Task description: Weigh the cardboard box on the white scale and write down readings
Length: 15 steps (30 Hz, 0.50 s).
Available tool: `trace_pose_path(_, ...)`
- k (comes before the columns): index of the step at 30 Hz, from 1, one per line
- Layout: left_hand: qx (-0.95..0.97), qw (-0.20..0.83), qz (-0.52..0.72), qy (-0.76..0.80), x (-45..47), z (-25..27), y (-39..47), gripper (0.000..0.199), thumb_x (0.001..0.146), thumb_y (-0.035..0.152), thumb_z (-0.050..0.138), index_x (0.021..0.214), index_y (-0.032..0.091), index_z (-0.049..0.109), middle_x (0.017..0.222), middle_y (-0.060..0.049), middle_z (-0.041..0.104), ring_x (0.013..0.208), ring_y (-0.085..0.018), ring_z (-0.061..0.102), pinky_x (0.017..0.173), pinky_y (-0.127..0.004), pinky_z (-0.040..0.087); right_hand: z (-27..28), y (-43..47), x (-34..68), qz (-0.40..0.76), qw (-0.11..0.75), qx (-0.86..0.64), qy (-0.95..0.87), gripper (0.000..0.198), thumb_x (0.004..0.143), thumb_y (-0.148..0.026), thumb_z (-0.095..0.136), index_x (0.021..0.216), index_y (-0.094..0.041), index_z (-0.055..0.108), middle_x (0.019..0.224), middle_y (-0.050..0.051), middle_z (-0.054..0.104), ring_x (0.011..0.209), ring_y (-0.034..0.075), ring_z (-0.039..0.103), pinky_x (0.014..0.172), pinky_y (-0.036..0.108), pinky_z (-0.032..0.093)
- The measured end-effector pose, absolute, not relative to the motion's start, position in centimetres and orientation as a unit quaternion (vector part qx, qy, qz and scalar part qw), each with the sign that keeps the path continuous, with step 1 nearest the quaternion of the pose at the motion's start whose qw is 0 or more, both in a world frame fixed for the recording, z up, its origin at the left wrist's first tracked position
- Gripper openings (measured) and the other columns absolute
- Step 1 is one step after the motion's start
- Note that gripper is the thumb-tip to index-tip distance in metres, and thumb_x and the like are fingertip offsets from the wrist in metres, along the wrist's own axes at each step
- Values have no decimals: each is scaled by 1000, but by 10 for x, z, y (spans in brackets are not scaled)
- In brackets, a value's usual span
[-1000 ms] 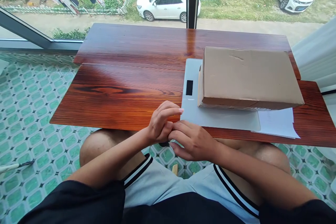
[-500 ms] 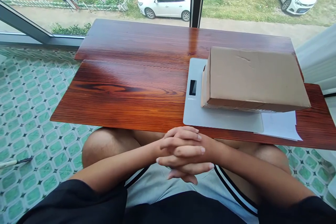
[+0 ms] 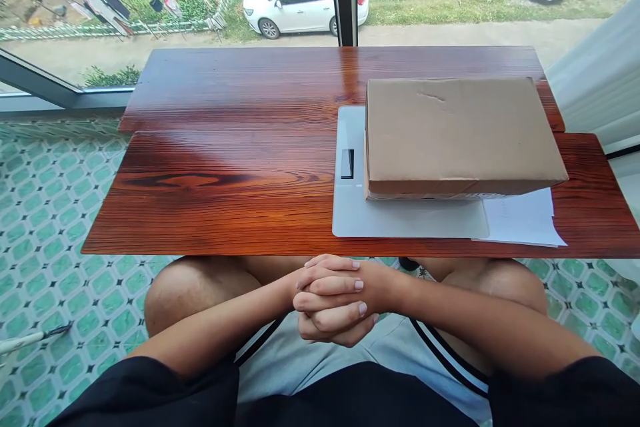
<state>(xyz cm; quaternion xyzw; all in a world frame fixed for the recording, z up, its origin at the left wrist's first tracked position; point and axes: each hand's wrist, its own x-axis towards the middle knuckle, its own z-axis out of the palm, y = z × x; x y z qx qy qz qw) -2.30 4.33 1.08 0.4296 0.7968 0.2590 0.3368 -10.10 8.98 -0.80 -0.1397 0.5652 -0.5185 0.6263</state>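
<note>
My left hand and my right hand are clasped together over my lap, fingers interlaced and folded down. No object shows between them, though the palms are hidden. Just beyond them runs the front edge of a glossy red-brown wooden table. On its right half lies a flat white glass scale with a small dark display. A closed brown cardboard box rests on the scale, covering much of it. White paper sheets stick out at the scale's right side.
My knees are under the table's front edge. A brush-like tool with a pale handle shows at the lower left over green tiled floor. Behind the table stand window frames; a white curtain hangs at the right.
My interlaced fingers have curled in from a straighter, more spread pose. The view has shifted and levelled a little. The box, scale and papers keep their places on the table.
</note>
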Motion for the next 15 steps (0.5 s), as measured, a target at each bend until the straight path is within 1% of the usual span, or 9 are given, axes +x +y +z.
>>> trace_pose_path(3,355,331,296,823,6,13,57,39,91,48,29,100,36,64,63,-1,29,56,-21,38,43,-36,35,-7,89,-81,-563,597,-106,562,54,80,-4,66,44,-17,26,62,3,48,80,20,62,59,37,52)
trace_pose_path(4,354,331,310,818,9,12,58,37,90,49,31,100,36,64,63,-1,29,57,-22,39,43,-36,36,-6,88,-75,-571,584,-94,570,54,81,-4,64,45,-17,26,62,3,48,80,19,62,59,36,52)
trace_pose_path(6,368,341,327,801,8,6,57,32,89,51,36,99,33,62,61,0,26,55,-21,37,41,-35,33,-3,89,-67,-588,528,-48,611,52,85,-4,59,46,-16,26,64,2,49,78,17,61,58,35,50)
trace_pose_path(8,387,367,318,784,3,-5,53,30,90,51,38,96,31,60,59,2,18,49,-19,30,37,-34,26,2,90,-66,-599,464,6,653,50,89,-5,55,48,-15,28,68,2,51,78,16,61,57,34,49)
trace_pose_path(10,379,374,298,792,-6,-16,45,32,93,49,31,91,31,58,59,4,8,45,-17,17,34,-32,17,10,93,-71,-589,447,23,673,49,89,-5,57,50,-15,29,72,3,54,79,16,62,56,33,49)
trace_pose_path(12,341,346,287,825,-26,-24,35,40,96,45,20,85,32,56,63,5,-1,46,-15,3,34,-32,7,21,96,-81,-564,470,17,679,46,86,-6,62,52,-15,33,77,4,57,80,17,63,56,34,50)
trace_pose_path(13,326,338,274,839,-40,-26,29,42,97,45,17,82,32,54,64,5,-4,48,-14,-3,35,-32,4,26,98,-86,-548,481,19,684,44,86,-7,64,53,-15,35,79,4,58,81,17,63,56,34,50)
trace_pose_path(15,335,351,234,843,-72,-25,18,42,98,47,20,79,32,54,62,6,-5,51,-13,-7,35,-31,5,36,101,-96,-502,531,3,683,39,86,-8,63,55,-15,41,84,5,59,84,18,64,57,35,50)
